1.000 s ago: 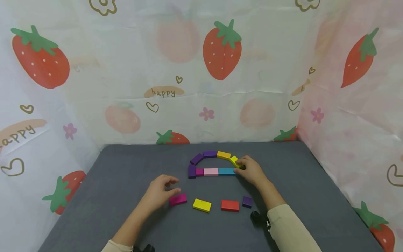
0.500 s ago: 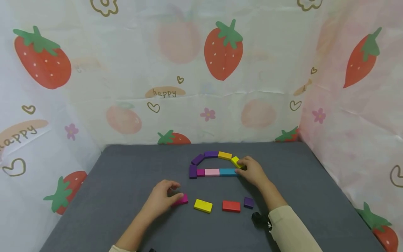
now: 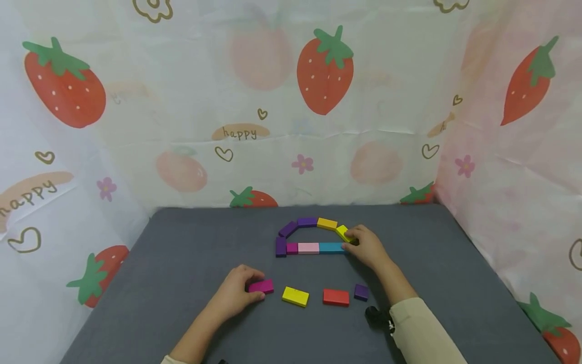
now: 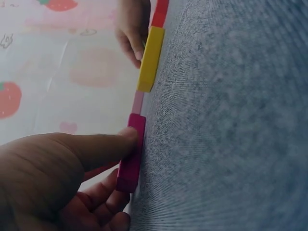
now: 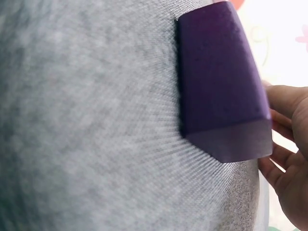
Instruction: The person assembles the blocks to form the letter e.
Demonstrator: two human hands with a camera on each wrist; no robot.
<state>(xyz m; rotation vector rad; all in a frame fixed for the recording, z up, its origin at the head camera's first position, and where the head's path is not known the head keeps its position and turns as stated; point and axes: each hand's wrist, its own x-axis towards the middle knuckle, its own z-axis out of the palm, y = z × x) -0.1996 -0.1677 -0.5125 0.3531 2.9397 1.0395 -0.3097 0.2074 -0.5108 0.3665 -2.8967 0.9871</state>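
My left hand (image 3: 238,290) pinches a magenta block (image 3: 261,286) on the grey table, its thumb lying along the block (image 4: 131,163) in the left wrist view. My right hand (image 3: 367,247) is at the right end of a ring of blocks. Its fingertips meet a yellow block (image 3: 343,232), and the thumb is at the end of a blue block (image 3: 331,247); I cannot tell whether it grips something hidden there. Purple blocks (image 3: 281,247) and another yellow block (image 3: 327,223) form the arch. Pink (image 3: 308,248) and small magenta (image 3: 292,248) blocks continue the straight row.
In front of the ring lie a loose yellow block (image 3: 295,297), a red block (image 3: 336,297) and a small purple block (image 3: 361,292), which looms large in the right wrist view. A strawberry-print cloth (image 3: 282,106) surrounds the table (image 3: 191,242) at back and sides.
My left hand has come down and closed its thumb and fingers on the magenta block. The right hand keeps its place at the ring. The head view shifts slightly.
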